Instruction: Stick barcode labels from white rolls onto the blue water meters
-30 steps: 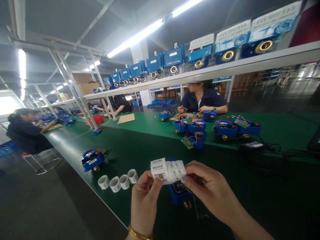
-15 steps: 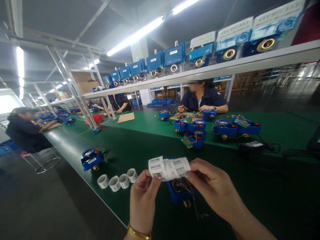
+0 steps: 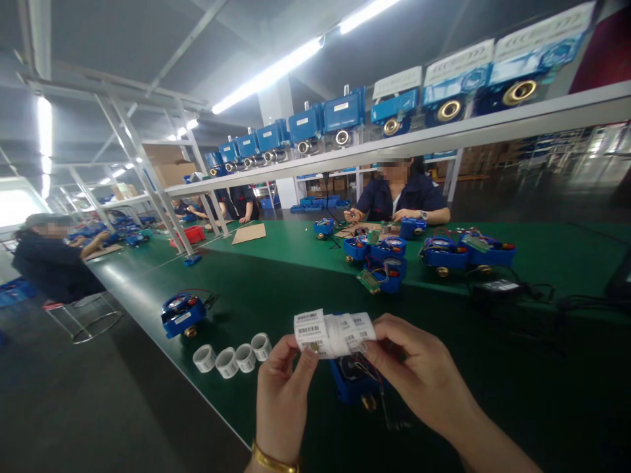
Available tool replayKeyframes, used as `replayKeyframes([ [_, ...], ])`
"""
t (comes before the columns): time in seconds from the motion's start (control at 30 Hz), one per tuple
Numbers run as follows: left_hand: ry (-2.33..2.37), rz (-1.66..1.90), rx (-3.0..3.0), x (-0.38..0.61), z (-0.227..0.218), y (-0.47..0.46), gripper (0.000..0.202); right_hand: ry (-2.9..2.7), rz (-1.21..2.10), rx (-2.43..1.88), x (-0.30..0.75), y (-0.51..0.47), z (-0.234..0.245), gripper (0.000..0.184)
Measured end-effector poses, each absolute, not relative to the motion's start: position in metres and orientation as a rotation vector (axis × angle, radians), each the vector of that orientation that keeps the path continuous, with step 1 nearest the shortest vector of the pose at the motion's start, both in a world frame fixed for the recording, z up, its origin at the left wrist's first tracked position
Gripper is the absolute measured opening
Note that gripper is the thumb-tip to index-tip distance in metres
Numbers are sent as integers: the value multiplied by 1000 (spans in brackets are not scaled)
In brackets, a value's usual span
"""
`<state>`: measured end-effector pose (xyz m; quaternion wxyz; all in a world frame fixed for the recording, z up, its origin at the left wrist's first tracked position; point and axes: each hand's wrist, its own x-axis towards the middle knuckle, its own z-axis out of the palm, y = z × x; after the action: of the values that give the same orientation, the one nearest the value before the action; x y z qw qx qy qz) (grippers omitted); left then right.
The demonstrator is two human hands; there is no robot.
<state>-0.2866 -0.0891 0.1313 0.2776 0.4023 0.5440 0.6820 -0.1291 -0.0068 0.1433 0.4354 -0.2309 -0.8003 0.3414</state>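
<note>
Barcode labels [image 3: 335, 332] are pinched at either end between closed fingertips of the left hand [image 3: 282, 394] and right hand [image 3: 426, 384], apparently stretched flat for peeling, above a blue meter [image 3: 351, 384] near the desk's [image 3: 276, 289] front edge.

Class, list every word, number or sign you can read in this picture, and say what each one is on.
No text is legible.
Label strip between left hand and right hand: barcodes and digits, too small.
White cards above the shelf: print blurred.
Sticker on the blue meter: too small.
Label rolls: print unreadable.
</note>
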Motion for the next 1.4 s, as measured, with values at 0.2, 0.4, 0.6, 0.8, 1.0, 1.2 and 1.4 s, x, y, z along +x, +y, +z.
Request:
replayKeyframes([
  [0.2, 1419, 1884, 1017, -287, 134, -88, 15, -1996, 850, -582, -125, -5, 144, 14],
  [0.4, 1378, 1834, 1059, -280, 139, -88, 13, -2034, 847, -570, -130, -10, 145, 14],
  [0.6, 1439, 1786, 1088, -281, 136, -90, 15, -2008, 797, -558, -133, -11, 145, 15],
  [0.8, 1403, 1871, 1026, -283, 133, -88, 15, -2018, 776, -562, -128, -8, 147, 14],
  [1.0, 1404, 1883, 1016, -283, 132, -90, 17, -2008, 806, -581, -126, -8, 147, 15],
  [1.2, 1419, 1885, 990, -281, 137, -92, 19, -1999, 845, -587, -124, -8, 149, 17],
  [1.4, 1407, 1869, 992, -281, 136, -93, 18, -1991, 842, -563, -124, -8, 149, 17],
])
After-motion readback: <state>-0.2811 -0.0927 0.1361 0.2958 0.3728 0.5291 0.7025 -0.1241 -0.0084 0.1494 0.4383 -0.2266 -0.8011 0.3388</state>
